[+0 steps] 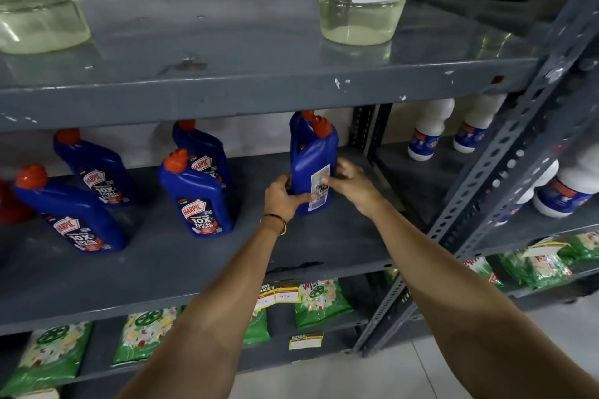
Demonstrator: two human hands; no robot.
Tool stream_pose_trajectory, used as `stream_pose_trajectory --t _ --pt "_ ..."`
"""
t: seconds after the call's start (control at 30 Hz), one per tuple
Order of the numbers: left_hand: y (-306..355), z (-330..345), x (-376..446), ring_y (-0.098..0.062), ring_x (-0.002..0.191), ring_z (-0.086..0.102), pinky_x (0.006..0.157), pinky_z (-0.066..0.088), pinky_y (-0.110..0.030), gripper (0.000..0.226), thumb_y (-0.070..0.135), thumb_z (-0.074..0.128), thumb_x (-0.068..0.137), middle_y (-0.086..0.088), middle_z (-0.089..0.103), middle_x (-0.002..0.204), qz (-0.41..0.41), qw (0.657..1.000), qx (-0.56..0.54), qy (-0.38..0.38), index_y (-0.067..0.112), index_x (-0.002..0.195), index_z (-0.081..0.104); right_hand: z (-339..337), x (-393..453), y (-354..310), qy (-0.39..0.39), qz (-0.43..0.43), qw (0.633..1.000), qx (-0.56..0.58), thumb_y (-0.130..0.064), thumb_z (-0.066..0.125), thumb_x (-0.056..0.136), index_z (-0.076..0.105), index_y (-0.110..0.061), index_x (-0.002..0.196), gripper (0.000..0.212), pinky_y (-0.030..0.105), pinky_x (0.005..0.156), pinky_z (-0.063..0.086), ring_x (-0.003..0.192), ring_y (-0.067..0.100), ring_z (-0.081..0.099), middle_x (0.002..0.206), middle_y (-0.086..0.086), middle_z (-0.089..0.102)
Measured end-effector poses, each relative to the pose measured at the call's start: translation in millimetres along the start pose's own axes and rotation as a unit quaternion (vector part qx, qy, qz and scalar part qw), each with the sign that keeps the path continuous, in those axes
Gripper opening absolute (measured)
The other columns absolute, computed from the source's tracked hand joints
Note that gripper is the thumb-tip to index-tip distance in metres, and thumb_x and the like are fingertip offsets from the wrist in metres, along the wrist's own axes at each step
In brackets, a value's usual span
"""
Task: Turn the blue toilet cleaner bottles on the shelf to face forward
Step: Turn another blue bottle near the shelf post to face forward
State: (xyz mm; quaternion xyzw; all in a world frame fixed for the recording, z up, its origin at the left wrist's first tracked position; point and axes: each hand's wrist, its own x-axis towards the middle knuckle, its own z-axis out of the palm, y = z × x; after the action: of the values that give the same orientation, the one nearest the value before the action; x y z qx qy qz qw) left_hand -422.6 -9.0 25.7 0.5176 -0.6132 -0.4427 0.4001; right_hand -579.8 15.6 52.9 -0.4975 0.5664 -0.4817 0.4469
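1. Head view: both hands reach into the middle shelf (324, 236) and close on one blue bottle (311, 168) standing upright at the right end of the row, its pale back sticker towards the camera.
2. The left hand (285, 196) wraps the bottle's lower left side, fingers curled against it; the right hand (348, 183) presses its fingers on the right edge. That two-sided hold looks suited to twisting it on its base.
3. A second red cap (306, 115) peeks out just behind, so another bottle probably stands there.
4. Four bottles to the left (194, 197) already show "HARPIC", "POWER PLUS" and "10X TOTAL CLEAN".
5. On the upper shelf a clear jug (363, 0) carries a sticker reading "BUY 1 GET 1 FREE".
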Motion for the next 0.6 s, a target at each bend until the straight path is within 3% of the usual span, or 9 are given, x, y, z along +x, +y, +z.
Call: stream_pose_trajectory --t 0.1,0.2,0.3,0.4,0.5,0.6 --pt "2 4 -4 -0.027 0.087 0.066 0.078 0.056 -0.042 0.052 0.023 0.084 0.057 -0.013 0.07 0.099 0.011 0.998 0.045 0.03 0.005 0.1 0.061 4 -5 -7 -0.01 0.013 1.0 0.012 -0.012 0.074 0.074 0.051 -0.016 0.12 0.051 0.026 0.084 0.052 0.104 0.013 0.062 0.122 0.006 0.063" --pt "5 12 -11 -0.022 0.077 0.063 0.067 0.052 -0.034 0.047 0.034 0.081 0.058 -0.004 0.069 0.088 0.037 0.989 0.126 0.065 0.013 0.092 0.057 13 -6 -8 0.012 0.016 1.0 0.003 -0.015 0.081 0.065 0.043 -0.016 0.129 0.075 0.04 0.101 0.045 0.119 0.02 0.054 0.13 0.006 0.057" --pt "7 15 -16 -0.017 0.074 0.061 0.061 0.046 -0.029 0.048 0.04 0.08 0.056 0.001 0.066 0.085 0.039 0.988 0.133 0.064 0.018 0.09 0.055 17 -6 -10 0.042 0.011 0.999 0.008 -0.015 0.084 0.06 0.043 -0.017 0.128 0.079 0.045 0.103 0.044 0.118 0.022 0.053 0.129 0.006 0.057" --pt "9 0 -11 -0.018 0.086 0.064 0.072 0.052 -0.028 0.045 0.027 0.084 0.058 0.0 0.066 0.093 -0.002 0.999 -0.01 -0.049 0.018 0.094 0.059 13 -9 -11 0.056 -0.001 0.998 0.004 -0.016 0.084 0.058 0.049 -0.018 0.12 0.072 0.044 0.099 0.048 0.109 0.019 0.059 0.119 0.004 0.062" --pt "9 -25 -2 -0.019 0.106 0.059 0.084 0.05 -0.027 0.042 0.016 0.074 0.074 -0.004 0.064 0.113 -0.072 0.975 -0.117 -0.174 0.014 0.113 0.058 8 -12 -13 0.029 -0.019 0.999 0.013 -0.018 0.083 0.058 0.054 -0.024 0.113 0.062 0.042 0.098 0.049 0.105 0.014 0.061 0.113 -0.001 0.066" --pt "5 -34 1 -0.022 0.113 0.056 0.098 0.047 -0.038 0.045 0.017 0.058 0.087 -0.009 0.056 0.128 -0.129 0.939 -0.207 -0.242 0.012 0.13 0.047 3 -13 -16 -0.025 -0.019 0.999 0.044 -0.021 0.082 0.059 0.057 -0.022 0.116 0.063 0.043 0.1 0.048 0.108 0.017 0.062 0.115 0.001 0.067"
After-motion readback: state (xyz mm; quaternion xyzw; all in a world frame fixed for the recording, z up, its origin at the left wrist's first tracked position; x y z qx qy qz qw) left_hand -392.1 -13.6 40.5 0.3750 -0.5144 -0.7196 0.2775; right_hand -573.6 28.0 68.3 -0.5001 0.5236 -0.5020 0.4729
